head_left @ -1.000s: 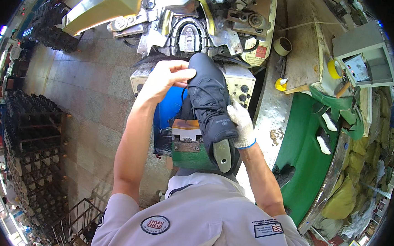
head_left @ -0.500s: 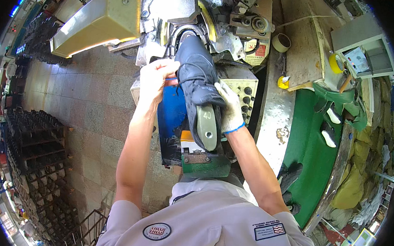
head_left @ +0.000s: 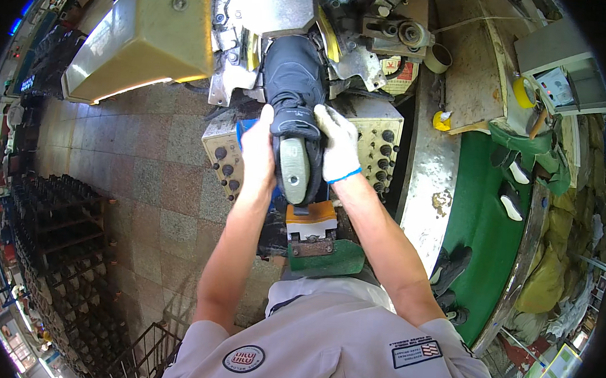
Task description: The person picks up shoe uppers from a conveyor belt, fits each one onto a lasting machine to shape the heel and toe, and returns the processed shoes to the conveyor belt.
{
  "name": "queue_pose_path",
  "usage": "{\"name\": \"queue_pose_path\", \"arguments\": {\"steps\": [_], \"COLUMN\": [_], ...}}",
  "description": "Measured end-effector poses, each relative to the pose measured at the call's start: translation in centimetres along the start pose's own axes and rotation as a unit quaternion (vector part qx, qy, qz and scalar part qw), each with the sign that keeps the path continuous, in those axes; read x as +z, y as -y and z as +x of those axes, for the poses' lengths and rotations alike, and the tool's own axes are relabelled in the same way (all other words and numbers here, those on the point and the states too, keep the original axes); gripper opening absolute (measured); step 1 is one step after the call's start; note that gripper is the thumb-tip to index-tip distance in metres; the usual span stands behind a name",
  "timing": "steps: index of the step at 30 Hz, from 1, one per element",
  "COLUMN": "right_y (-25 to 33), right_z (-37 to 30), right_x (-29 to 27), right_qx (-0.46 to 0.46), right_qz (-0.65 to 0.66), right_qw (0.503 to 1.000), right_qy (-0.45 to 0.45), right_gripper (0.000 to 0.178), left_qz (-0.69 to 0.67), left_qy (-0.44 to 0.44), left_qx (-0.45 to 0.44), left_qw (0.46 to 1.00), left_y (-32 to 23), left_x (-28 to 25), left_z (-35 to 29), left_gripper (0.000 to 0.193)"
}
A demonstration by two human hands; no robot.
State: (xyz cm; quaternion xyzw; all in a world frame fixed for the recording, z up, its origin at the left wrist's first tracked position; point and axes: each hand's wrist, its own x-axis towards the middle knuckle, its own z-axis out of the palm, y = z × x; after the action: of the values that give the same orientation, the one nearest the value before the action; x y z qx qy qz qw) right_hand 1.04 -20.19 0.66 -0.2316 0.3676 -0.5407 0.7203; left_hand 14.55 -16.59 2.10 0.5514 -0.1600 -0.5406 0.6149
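Left hand (head_left: 258, 151) bare, right hand (head_left: 339, 146) gloved, clasping black shoe (head_left: 297, 73) from both sides near the heel. Fingers pinch the shoe between them; left fingertips mostly hidden, exact curl can't be told. Grey-green last (head_left: 294, 171) between the palms. Toe beyond fingertips, by metal plate (head_left: 274, 4); contact unclear. Knob panel (head_left: 373, 134) right of gloved fingers.

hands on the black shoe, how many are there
2: the bare left hand on the left side of the black shoe, and the right hand in a white knit glove on its right. No others show.
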Motion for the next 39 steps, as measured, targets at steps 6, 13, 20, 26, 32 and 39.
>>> {"name": "queue_pose_path", "arguments": {"steps": [6, 13, 20, 26, 32, 39], "right_y": [0.2, 0.2, -0.5, -1.1, -0.7, -1.2], "right_z": [0.4, 0.6, 1.2, 1.3, 0.0, -0.3], "right_x": [-0.2, -0.5, -1.4, -1.4, -0.8, 0.4], "right_qx": [0.008, 0.015, 0.009, -0.006, 0.006, -0.029], "right_qz": [0.007, 0.01, -0.006, -0.022, -0.001, 0.027], "right_qw": [1.0, 1.0, 1.0, 1.0, 1.0, 0.999], "right_qy": [-0.021, 0.008, -0.001, -0.009, -0.026, -0.03], "right_gripper": [0.021, 0.019, 0.02, 0.025, 0.025, 0.028], "left_qz": [-0.084, -0.053, -0.059, -0.034, 0.005, 0.016], "left_qy": [0.081, 0.059, 0.072, 0.079, 0.071, 0.077], "left_qx": [-0.098, -0.089, -0.046, -0.032, -0.036, -0.024], "left_qw": [0.988, 0.993, 0.995, 0.996, 0.997, 0.997], "left_y": [1.2, 1.6, 3.2, 3.9, 3.2, 2.5], "left_x": [0.3, 0.2, 0.2, -0.5, -0.5, -1.4], "left_z": [-0.1, 0.5, 1.1, 1.9, 1.2, 1.4], "left_gripper": [0.058, 0.062, 0.06, 0.059, 0.059, 0.062]}}
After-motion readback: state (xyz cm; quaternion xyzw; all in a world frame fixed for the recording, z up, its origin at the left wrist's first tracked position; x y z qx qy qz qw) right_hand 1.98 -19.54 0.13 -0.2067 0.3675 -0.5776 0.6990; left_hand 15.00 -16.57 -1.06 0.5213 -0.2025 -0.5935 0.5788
